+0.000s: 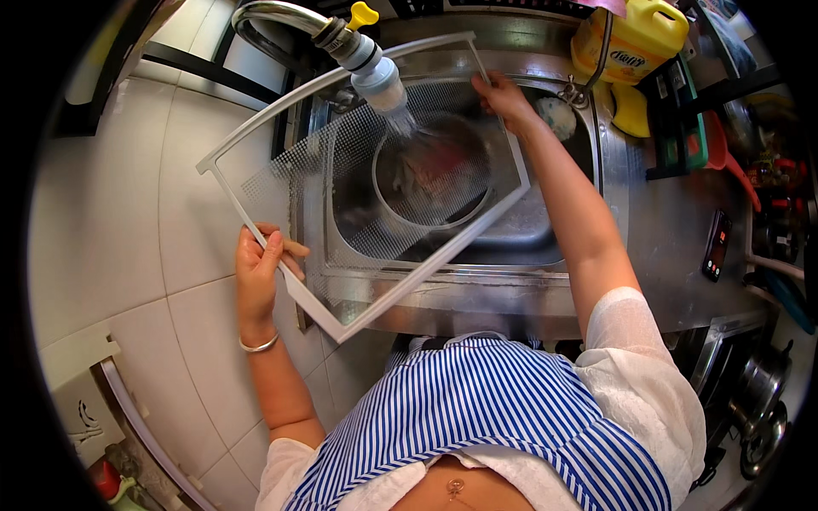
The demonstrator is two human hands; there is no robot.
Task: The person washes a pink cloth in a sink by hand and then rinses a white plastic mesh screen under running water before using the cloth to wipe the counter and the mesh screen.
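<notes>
A glass refrigerator shelf with a white plastic frame [409, 289] is held tilted over the steel sink [524, 230]. My left hand [262, 259] grips its left edge, and my right hand [505, 102] grips the edge at the upper right. From the faucet's white filter nozzle [380, 80], water runs down onto the glass panel, which bears a dotted pattern. Through the glass a round basin [377, 182] shows in the sink; its contents are blurred, partly reddish. Part of the basin is hidden by the nozzle and water.
A yellow detergent jug [629, 41] and a yellow sponge [629, 112] are at the back right. Whitish scrubbing material [557, 118] lies at the sink's right corner. A phone [716, 246] rests on the right counter, near a rack with a red-handled utensil [719, 140]. White tiles [211, 358] line the left.
</notes>
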